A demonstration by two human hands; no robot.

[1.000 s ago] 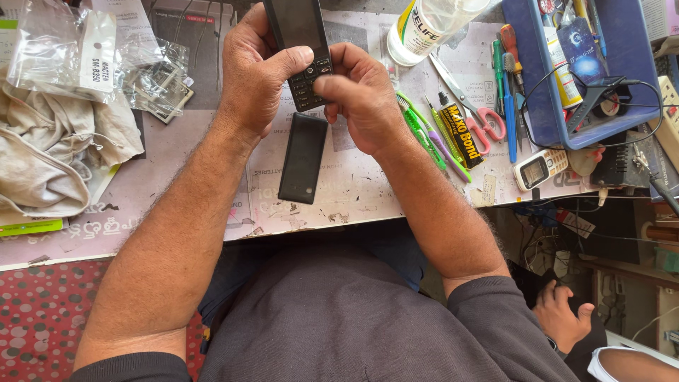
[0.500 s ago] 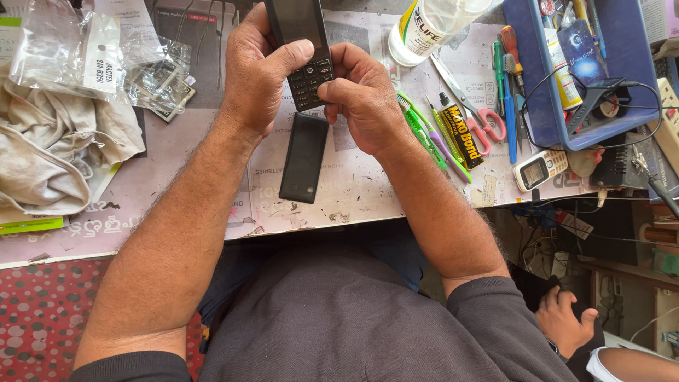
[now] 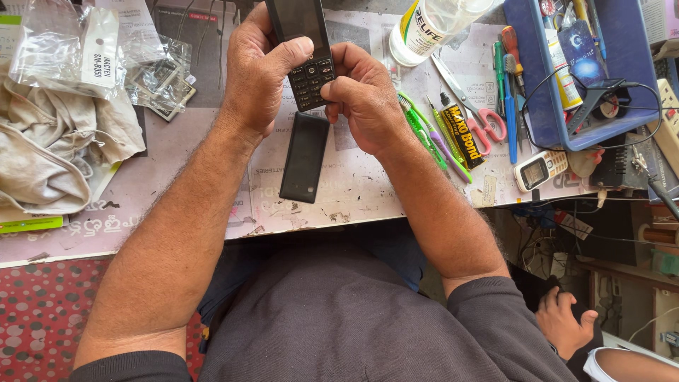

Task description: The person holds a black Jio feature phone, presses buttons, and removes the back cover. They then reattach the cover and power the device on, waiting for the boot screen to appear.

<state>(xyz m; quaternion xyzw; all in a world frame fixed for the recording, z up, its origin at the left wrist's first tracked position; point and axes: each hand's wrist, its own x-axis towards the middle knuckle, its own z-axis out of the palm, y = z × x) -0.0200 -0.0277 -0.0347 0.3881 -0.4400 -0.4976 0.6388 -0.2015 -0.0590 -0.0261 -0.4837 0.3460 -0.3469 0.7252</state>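
Observation:
A black keypad phone (image 3: pixel 304 42) is held upright over the table edge by both hands. My left hand (image 3: pixel 258 74) wraps its left side, thumb resting across the top of the keypad. My right hand (image 3: pixel 364 95) grips the lower right corner, fingers curled against the keys. Just below the phone, a flat black back cover (image 3: pixel 305 157) lies on the paper-covered table (image 3: pixel 353 191).
Crumpled cloth (image 3: pixel 49 155) and clear plastic bags (image 3: pixel 85 49) lie at left. At right are a green toothbrush (image 3: pixel 421 127), a glue tube (image 3: pixel 461 134), red-handled scissors (image 3: pixel 481 113), a small white phone (image 3: pixel 539 170), a blue tool tray (image 3: pixel 537 106) and a plastic bottle (image 3: pixel 424 28).
The phone and both hands have shifted very slightly; my right fingers sit a little lower against the keypad. The back cover has not moved.

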